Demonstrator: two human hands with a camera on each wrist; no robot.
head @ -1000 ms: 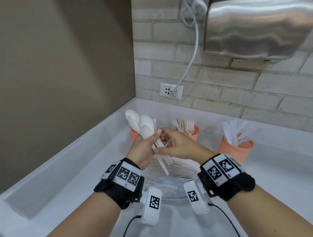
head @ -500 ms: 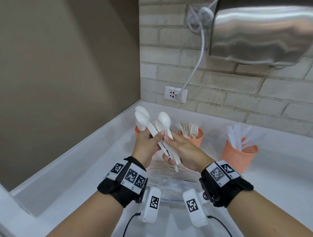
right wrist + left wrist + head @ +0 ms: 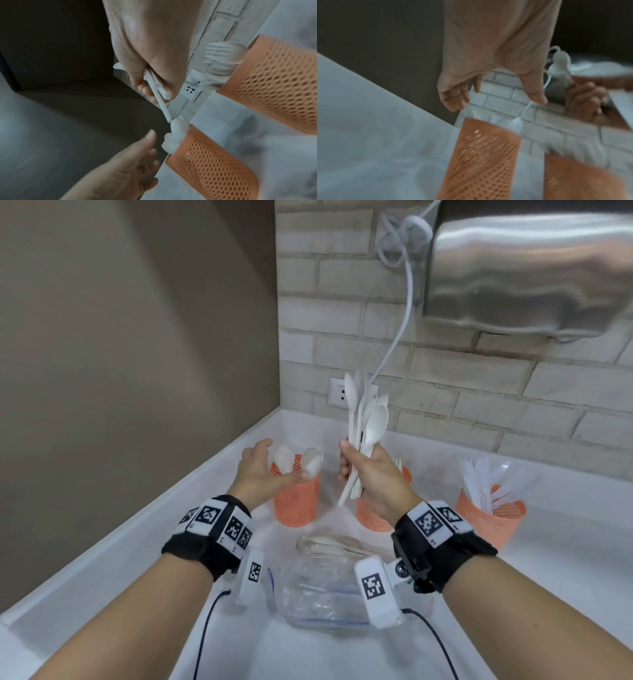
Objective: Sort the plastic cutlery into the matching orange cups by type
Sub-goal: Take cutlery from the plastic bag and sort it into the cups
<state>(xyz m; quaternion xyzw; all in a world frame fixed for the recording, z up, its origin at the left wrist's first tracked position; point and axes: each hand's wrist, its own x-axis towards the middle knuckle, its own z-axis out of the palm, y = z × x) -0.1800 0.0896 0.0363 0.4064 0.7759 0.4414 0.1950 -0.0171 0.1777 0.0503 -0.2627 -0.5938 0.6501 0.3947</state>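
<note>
My right hand (image 3: pixel 359 470) grips a bundle of white plastic spoons (image 3: pixel 368 419) by the handles, bowls up, above the counter; the handles (image 3: pixel 159 97) stick out below its fingers. My left hand (image 3: pixel 265 469) is open and holds nothing, just beside the left orange mesh cup (image 3: pixel 296 505), which holds spoons (image 3: pixel 310 462). The middle orange cup (image 3: pixel 371 515) holds forks (image 3: pixel 221 54) and is partly hidden behind my right hand. Further right, a third orange cup (image 3: pixel 489 517) holds white knives (image 3: pixel 486 477).
A clear plastic bag (image 3: pixel 318 594) with a few pieces of cutlery (image 3: pixel 329 542) lies on the white counter (image 3: pixel 137 542) in front of the cups. A steel hand dryer (image 3: pixel 527 268) hangs above on the brick wall, its cord (image 3: pixel 407 292) running to an outlet (image 3: pixel 337 395). A brown wall closes the left side.
Both hands held the spoons before. Now the left hand has let go and moved left toward the spoon cup, while the right hand has raised the bundle upright.
</note>
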